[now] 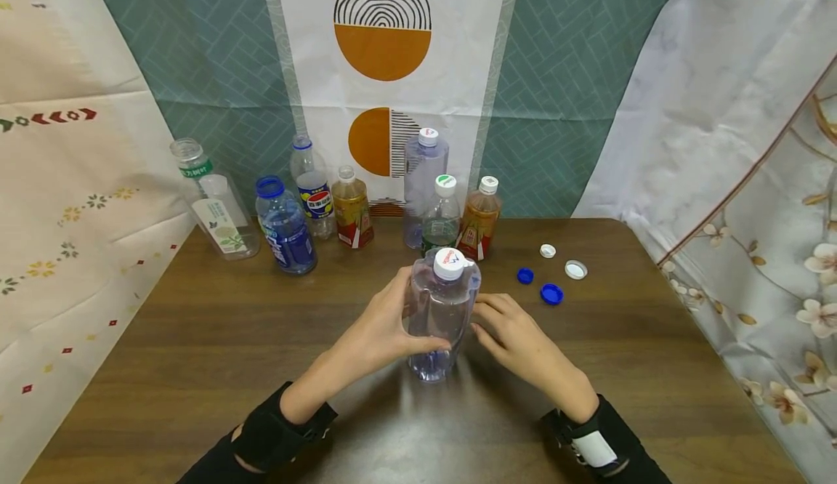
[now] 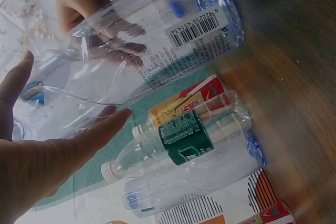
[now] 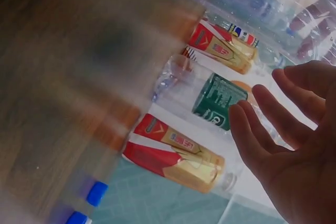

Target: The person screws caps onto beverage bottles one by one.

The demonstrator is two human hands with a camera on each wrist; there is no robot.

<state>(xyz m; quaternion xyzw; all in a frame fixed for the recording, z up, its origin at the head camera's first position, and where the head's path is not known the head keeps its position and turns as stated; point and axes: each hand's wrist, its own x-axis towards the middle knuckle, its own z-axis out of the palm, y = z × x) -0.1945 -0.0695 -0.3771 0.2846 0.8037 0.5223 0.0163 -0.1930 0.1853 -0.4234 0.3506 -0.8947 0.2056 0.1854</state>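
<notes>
A large clear plastic bottle [image 1: 439, 313] with a white cap [image 1: 450, 263] stands near the middle of the wooden table. My left hand [image 1: 382, 328] grips it from the left, thumb across the near side and fingers reaching round the far side. A barcode label [image 2: 195, 29] on the bottle shows in the left wrist view. My right hand [image 1: 519, 335] is just right of the bottle, fingers loosely bent, holding nothing. In the right wrist view those fingers [image 3: 249, 137] overlap the green-labelled bottle [image 3: 218, 100] standing farther back.
Behind stand a tall clear bottle [image 1: 425, 179], a green-labelled bottle [image 1: 441, 219] and an amber bottle [image 1: 480, 219], all capped. Uncapped bottles, including a blue-labelled one [image 1: 285, 233] and a leaning clear one [image 1: 219, 208], stand at back left. Loose blue caps [image 1: 552, 294] and white caps [image 1: 575, 269] lie right.
</notes>
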